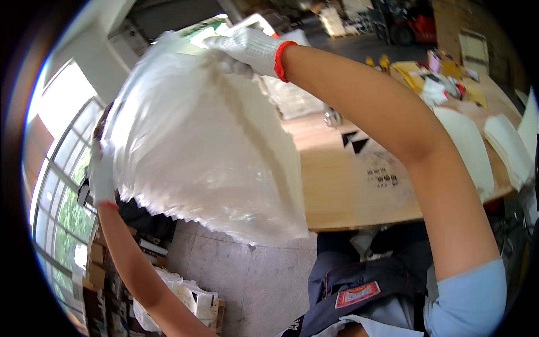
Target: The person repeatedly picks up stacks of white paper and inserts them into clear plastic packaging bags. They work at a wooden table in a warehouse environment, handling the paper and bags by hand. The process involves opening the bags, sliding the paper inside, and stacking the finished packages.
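Note:
A large, puffy white plastic bag (202, 146), translucent and crinkled, is held up in the air beyond the near-left edge of the table. My right hand (244, 51), in a white knit glove with a red cuff, grips its upper edge with the fingers folded over. On the bag's left side is my left hand (103, 177), gloved the same way and closed at that edge; its fingertips are partly hidden and soft with blur. Whether anything is inside the bag, I cannot tell.
A wooden table (331, 194) spreads to the right, bearing another clear plastic bundle (295, 98), a small metal object (332, 117), and white sheets (508, 146). Farther off stands a red forklift (424, 28). Boxes and a wrapped stack (191, 295) sit on the floor at lower left.

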`<action>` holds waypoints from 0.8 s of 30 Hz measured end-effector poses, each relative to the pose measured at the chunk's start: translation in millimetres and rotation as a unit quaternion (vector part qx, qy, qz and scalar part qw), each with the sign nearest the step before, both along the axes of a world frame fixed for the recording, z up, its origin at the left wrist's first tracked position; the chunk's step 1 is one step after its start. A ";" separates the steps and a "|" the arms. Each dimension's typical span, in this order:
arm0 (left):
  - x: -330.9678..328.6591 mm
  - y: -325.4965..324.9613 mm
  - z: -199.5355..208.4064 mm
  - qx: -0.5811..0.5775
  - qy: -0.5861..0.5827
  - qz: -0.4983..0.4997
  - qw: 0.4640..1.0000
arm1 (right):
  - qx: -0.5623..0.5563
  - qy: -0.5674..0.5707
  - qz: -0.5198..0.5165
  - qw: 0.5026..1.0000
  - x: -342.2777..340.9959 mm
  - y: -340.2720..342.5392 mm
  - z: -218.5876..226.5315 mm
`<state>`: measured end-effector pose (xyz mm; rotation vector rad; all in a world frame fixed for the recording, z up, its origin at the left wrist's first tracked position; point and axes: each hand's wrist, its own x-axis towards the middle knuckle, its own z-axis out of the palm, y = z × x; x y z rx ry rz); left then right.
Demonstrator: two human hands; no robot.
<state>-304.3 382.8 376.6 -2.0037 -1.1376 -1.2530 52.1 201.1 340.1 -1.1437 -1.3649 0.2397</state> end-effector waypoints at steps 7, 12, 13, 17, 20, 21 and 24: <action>69.3 -105.0 -184.0 0.214 0.012 -0.351 0.912 | 0.065 -0.123 0.148 0.979 -102.7 -122.3 -156.4; 163.4 -166.6 -344.9 -0.347 0.063 -0.515 0.781 | -0.261 -0.098 0.483 0.830 -171.2 -166.1 -188.5; 200.1 -185.8 -353.2 -0.342 0.103 -0.557 0.749 | -0.278 -0.083 0.500 0.816 -169.2 -164.7 -191.4; 279.9 -221.2 -446.2 -0.469 0.277 -0.494 0.677 | -0.050 -0.012 0.566 0.823 -176.8 -180.2 -175.3; 321.7 -242.9 -509.5 -0.501 0.347 -0.454 0.650 | -0.027 0.016 0.565 0.824 -158.4 -191.5 -186.8; 330.8 -256.2 -512.7 -0.509 0.357 -0.430 0.655 | -0.020 0.032 0.562 0.827 -148.6 -196.0 -194.6; 348.5 -271.8 -508.3 -0.530 0.388 -0.373 0.655 | 0.017 0.095 0.557 0.825 -123.0 -213.3 -222.1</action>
